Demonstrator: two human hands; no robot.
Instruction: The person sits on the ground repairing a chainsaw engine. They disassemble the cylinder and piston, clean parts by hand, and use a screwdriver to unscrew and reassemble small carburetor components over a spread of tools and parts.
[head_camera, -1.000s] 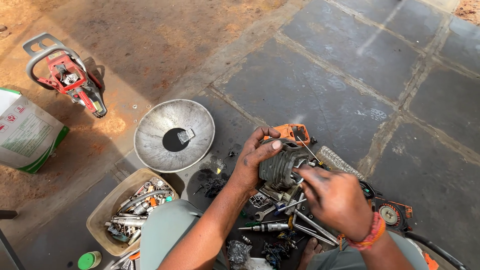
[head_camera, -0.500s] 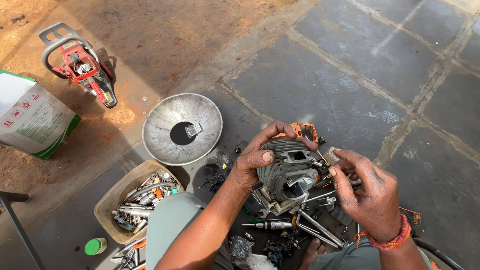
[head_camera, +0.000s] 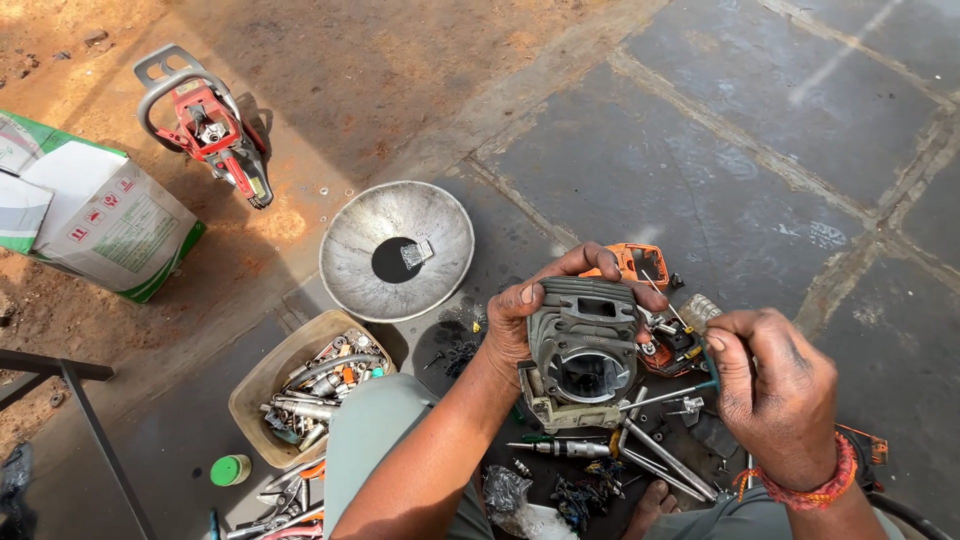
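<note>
My left hand (head_camera: 535, 315) grips a grey finned engine cylinder (head_camera: 583, 345), its round bore facing me, held above a heap of loose parts. To its right my right hand (head_camera: 775, 395) pinches a thin metal tool (head_camera: 668, 395) whose tip reaches toward the lower edge of the cylinder. A red thread band circles my right wrist. Behind the cylinder lies an orange engine housing (head_camera: 640, 265) on the stone floor.
A round metal bowl (head_camera: 397, 250) with dark liquid sits at the middle left. A tan tray (head_camera: 262, 385) full of tools lies by my knee. A stripped red chainsaw body (head_camera: 208, 125), a cardboard box (head_camera: 95, 215), a green cap (head_camera: 230, 470) and screwdrivers (head_camera: 560, 448) lie around.
My left hand has tilted the cylinder so that its bore faces me. My right hand drew back to the right and now holds the thin tool toward the cylinder's base.
</note>
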